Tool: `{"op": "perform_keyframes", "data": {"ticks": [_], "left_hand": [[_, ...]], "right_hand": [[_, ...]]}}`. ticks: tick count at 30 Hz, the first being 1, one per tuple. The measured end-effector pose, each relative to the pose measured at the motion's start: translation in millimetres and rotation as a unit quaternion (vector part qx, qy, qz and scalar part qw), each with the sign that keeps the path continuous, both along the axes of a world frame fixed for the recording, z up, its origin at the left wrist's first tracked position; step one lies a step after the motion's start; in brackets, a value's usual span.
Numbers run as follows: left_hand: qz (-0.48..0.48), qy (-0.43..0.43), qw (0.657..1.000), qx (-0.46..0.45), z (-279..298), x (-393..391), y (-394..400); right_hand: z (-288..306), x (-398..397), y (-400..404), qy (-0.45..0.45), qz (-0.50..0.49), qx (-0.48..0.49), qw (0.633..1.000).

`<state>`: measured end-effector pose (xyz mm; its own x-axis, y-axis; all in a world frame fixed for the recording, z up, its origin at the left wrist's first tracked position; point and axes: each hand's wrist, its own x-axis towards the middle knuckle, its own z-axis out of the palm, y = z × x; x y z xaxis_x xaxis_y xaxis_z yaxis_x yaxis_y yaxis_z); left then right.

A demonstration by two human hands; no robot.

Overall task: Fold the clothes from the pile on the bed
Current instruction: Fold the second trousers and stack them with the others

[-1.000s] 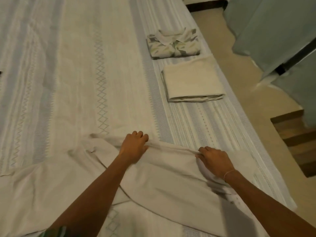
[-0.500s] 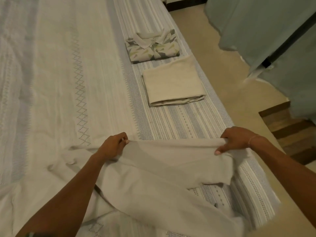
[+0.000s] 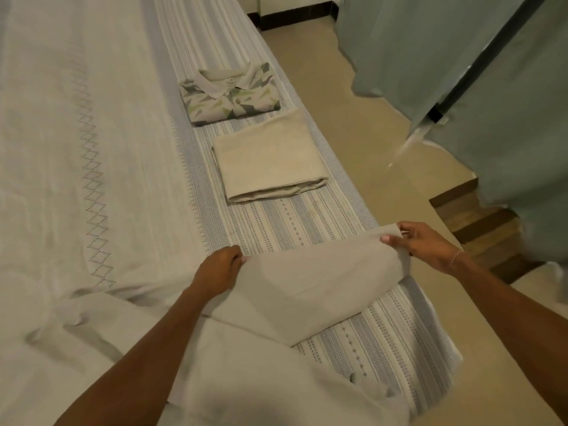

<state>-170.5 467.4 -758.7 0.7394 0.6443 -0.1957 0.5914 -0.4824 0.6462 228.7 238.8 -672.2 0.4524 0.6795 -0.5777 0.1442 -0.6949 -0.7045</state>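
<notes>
Beige garment (image 3: 310, 284): pale cloth spread over the near part of the bed, with 1 section lifted off the bedspread between your 2 hands; the rest trails down toward you and lies on the bed.
Your left hand (image 3: 216, 273): fingers curled round the lifted edge at its left end, gripping the cloth.
Your right hand (image 3: 425, 245): thumb and fingers pinch the right end of the same edge, out near the bed's right side; a thin bracelet (image 3: 456, 256) sits on that wrist.
Bedspread (image 3: 92, 149): cream middle with a diamond stitch line, grey-blue striped band along the right side.
Folded beige piece (image 3: 270, 159): lies flat on the striped band, well beyond your hands.
Folded patterned collared shirt (image 3: 230, 98): just past the beige piece, almost touching it.
Floor side: green-grey curtains (image 3: 430, 47) hang to your right; wooden steps (image 3: 479, 226) are beside your right hand.
</notes>
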Motion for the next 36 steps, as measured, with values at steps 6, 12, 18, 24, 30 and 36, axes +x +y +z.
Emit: {"op": "perform_keyframes", "data": {"ticks": [6,12,18,24,30,36], "left_hand": [[0.044,0.004,0.992,0.117,-18.1,13.8,-11.7],[0.117,0.119,0.957,0.236,-25.7,26.3,-27.7],[0.150,0.162,0.931,0.289,-13.9,39.1,-41.4],[-0.031,0.116,0.958,0.261,7.0,18.2,-72.0],[-0.005,0.115,0.959,0.258,25.5,-38.8,-104.9],[0.076,0.124,0.949,0.278,43.6,-113.2,-140.1]], "right_hand": [[-55.9,-0.3,5.1,-0.368,0.103,0.002,0.924],[-83.4,3.7,-4.0,-0.343,0.032,-0.076,0.936],[-82.3,-27.0,-11.2,-0.498,0.042,0.110,0.859],[-76.2,-117.3,-21.3,-0.297,0.300,0.219,0.880],[-55.2,-198.2,-57.0,-0.298,0.348,0.287,0.841],[-51.3,-308.6,-113.4,-0.405,0.466,0.249,0.746]]}}
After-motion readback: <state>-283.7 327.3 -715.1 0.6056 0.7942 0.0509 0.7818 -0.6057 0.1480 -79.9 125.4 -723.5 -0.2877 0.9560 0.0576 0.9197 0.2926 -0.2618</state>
